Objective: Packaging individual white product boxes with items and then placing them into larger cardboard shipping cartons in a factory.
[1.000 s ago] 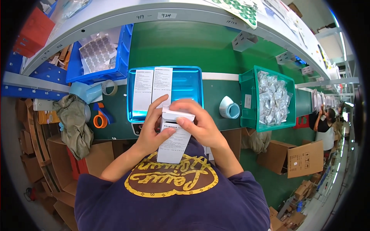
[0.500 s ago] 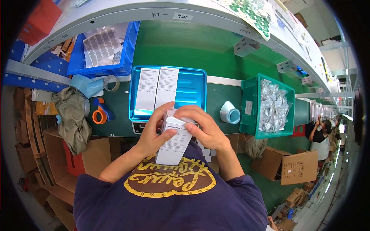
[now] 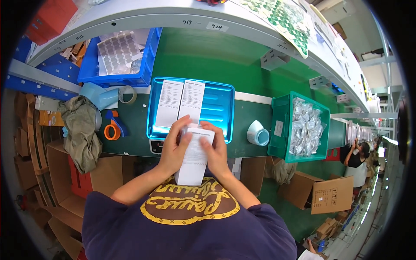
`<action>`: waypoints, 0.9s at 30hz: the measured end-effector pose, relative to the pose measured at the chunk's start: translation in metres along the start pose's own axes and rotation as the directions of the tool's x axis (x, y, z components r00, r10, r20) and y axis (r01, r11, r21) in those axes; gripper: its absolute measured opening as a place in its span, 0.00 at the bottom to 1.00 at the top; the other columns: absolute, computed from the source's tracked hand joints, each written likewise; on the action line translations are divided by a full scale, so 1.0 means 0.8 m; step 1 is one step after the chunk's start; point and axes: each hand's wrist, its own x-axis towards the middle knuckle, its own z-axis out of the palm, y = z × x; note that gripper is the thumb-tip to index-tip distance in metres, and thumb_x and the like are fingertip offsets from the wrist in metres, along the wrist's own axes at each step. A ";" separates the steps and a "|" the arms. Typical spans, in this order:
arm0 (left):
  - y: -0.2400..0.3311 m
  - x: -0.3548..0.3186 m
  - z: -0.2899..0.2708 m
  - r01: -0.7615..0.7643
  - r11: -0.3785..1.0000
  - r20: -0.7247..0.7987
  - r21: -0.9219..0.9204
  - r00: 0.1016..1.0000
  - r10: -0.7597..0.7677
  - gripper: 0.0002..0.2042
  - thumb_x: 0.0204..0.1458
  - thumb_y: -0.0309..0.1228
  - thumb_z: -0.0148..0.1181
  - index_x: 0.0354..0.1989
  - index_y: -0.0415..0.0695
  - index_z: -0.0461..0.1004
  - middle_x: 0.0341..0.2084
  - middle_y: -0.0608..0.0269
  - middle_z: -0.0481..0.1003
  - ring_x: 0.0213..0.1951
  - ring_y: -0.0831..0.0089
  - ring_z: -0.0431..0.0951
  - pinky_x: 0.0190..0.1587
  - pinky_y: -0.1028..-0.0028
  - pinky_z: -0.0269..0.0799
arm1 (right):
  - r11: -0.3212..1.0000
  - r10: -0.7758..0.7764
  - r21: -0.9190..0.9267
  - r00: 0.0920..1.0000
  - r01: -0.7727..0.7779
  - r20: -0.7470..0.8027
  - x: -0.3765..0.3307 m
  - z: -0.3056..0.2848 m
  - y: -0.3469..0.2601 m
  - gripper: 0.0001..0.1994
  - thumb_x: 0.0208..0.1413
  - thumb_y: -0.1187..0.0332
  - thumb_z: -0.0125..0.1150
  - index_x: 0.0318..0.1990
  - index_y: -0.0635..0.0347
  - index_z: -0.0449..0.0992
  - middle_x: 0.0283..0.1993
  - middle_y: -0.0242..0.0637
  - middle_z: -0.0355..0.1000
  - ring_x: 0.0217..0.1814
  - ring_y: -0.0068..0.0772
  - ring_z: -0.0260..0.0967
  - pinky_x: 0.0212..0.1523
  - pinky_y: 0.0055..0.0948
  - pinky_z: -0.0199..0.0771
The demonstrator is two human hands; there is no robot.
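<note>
A tall white carton (image 3: 193,162) with fine print is held upright in front of my chest, near the table's front edge. My left hand (image 3: 174,145) wraps its left side, thumb on the printed face. My right hand (image 3: 216,149) grips the opposite side, thumb also on the front. Fingers of both hands meet behind the carton's upper end, and its far side is hidden. Just beyond is a shiny blue metal tray (image 3: 216,104). Two similar white cartons, the left carton (image 3: 169,103) and the right carton (image 3: 191,100), lie side by side in its left half.
Left of the tray lie an orange-and-blue tape dispenser (image 3: 113,128) and a clear tape roll (image 3: 127,94). A pale blue tape roll (image 3: 258,133) and a green bin (image 3: 277,141) of small clear packets stand right. A blue bin (image 3: 149,65) sits behind; a white shelf (image 3: 164,21) spans above.
My right hand has moved from across the carton's top to its right side, thumb now on the front. The carton is turned more squarely toward me. The view has shifted slightly.
</note>
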 end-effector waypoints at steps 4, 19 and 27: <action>-0.003 0.075 -0.058 -0.379 0.572 0.183 0.728 0.911 0.370 0.26 0.60 0.43 0.52 0.65 0.47 0.61 0.68 0.50 0.53 0.70 0.51 0.47 0.69 0.55 0.43 | 0.997 0.074 -0.026 0.984 -0.079 -0.163 0.085 -0.048 -0.010 0.12 0.62 0.69 0.55 0.52 0.59 0.69 0.58 0.39 0.67 0.59 0.28 0.63 0.61 0.28 0.62; 0.026 0.198 -0.037 -0.402 0.490 0.307 0.774 0.914 0.264 0.27 0.50 0.31 0.64 0.59 0.41 0.66 0.62 0.49 0.62 0.67 0.54 0.58 0.66 0.62 0.52 | 0.913 -0.283 -0.408 0.687 -0.022 -0.669 0.095 -0.305 -0.015 0.10 0.54 0.75 0.45 0.27 0.63 0.76 0.29 0.36 0.76 0.33 0.29 0.73 0.39 0.26 0.72; -0.056 0.541 0.187 -0.024 0.624 0.343 0.781 0.852 -0.396 0.40 0.47 0.51 0.66 0.64 0.38 0.61 0.63 0.46 0.62 0.66 0.60 0.58 0.65 0.65 0.55 | 0.094 0.291 -0.727 0.717 -0.680 -0.633 0.011 -0.590 0.100 0.40 0.40 0.57 0.72 0.63 0.55 0.64 0.47 0.52 0.73 0.54 0.52 0.70 0.54 0.45 0.70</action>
